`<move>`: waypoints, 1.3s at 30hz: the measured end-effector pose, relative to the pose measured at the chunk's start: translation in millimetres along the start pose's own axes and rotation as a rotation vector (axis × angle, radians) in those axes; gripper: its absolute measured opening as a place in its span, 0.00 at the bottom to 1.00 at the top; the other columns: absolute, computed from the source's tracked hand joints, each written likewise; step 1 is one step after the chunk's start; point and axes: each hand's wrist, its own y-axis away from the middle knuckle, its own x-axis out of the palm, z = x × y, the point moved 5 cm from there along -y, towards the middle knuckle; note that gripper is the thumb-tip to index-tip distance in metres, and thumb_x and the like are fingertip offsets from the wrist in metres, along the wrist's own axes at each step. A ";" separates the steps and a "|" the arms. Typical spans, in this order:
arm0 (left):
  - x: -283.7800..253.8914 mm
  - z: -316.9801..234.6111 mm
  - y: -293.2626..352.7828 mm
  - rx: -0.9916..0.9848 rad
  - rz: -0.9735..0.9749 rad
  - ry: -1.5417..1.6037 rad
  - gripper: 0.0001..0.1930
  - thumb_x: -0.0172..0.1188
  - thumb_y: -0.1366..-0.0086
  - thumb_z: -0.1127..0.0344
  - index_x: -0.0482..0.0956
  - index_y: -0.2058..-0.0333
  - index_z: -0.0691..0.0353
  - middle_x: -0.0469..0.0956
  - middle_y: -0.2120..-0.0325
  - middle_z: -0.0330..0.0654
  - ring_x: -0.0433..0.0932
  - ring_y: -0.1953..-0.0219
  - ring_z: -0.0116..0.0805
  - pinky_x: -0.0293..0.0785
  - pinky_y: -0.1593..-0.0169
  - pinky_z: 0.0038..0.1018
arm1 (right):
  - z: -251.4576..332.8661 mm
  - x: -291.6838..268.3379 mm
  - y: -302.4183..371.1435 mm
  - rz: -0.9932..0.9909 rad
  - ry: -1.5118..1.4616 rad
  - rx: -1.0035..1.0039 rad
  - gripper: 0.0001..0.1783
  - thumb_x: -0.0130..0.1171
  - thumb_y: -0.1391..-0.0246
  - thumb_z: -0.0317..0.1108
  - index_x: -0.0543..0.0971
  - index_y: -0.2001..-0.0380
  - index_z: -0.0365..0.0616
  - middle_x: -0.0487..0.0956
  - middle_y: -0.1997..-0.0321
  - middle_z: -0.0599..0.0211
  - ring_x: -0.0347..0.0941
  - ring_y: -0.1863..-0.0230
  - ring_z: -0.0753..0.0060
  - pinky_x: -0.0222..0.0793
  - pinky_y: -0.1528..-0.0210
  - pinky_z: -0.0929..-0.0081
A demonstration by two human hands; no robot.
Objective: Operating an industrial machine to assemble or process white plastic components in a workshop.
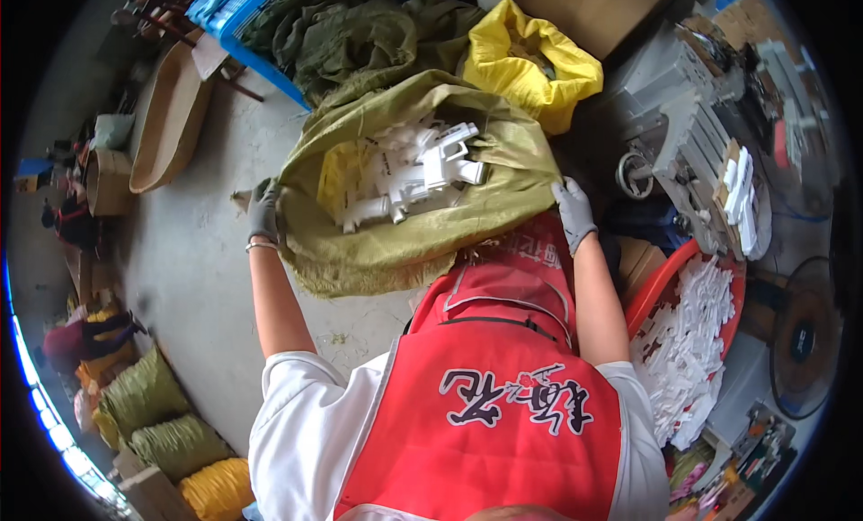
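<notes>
A large olive-green woven sack gapes in front of me, its mouth spread wide. White plastic parts, some shaped like toy guns, lie heaped inside it, beside a piece of yellow sacking. On the left, my gloved left hand grips the sack's rim, fingers closed round the edge. Across from it, my right hand, also in a grey glove, pinches the rim at the right side. Both arms are stretched forward, holding the mouth apart.
A yellow sack and a blue crate stand beyond. To the right are a machine with a handwheel, a red tub of white parts and a fan. Full sacks lie lower left; people are farther left.
</notes>
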 end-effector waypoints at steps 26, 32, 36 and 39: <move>242.1 -168.9 -16.9 0.772 0.642 -0.228 0.16 0.51 0.35 0.69 0.73 0.51 0.70 0.75 0.53 0.45 0.75 0.53 0.36 0.71 0.48 0.28 | -148.2 -322.7 353.0 -0.806 1.105 0.637 0.20 0.45 0.43 0.37 0.70 0.48 0.49 0.71 0.44 0.56 0.66 0.43 0.49 0.62 0.42 0.60; 271.9 -176.4 92.3 0.516 0.618 -0.399 0.14 0.52 0.33 0.63 0.77 0.54 0.64 0.79 0.61 0.36 0.77 0.64 0.26 0.73 0.60 0.21 | -191.0 -363.1 331.9 -0.637 1.507 0.625 0.23 0.50 0.50 0.31 0.70 0.47 0.47 0.71 0.46 0.50 0.66 0.42 0.52 0.63 0.42 0.62; 289.7 -217.3 124.5 0.709 0.619 -0.447 0.14 0.51 0.33 0.66 0.76 0.54 0.68 0.79 0.61 0.39 0.76 0.61 0.28 0.71 0.55 0.23 | -125.1 -358.0 335.3 -0.281 1.415 0.803 0.21 0.47 0.45 0.44 0.77 0.54 0.45 0.67 0.40 0.50 0.68 0.43 0.50 0.64 0.42 0.61; 307.0 -252.2 157.7 0.772 0.610 -0.388 0.13 0.51 0.34 0.68 0.77 0.55 0.69 0.79 0.59 0.41 0.76 0.60 0.28 0.72 0.54 0.24 | -97.1 -347.7 342.6 -0.257 1.050 0.631 0.20 0.53 0.50 0.41 0.77 0.57 0.39 0.76 0.55 0.44 0.75 0.54 0.47 0.70 0.53 0.60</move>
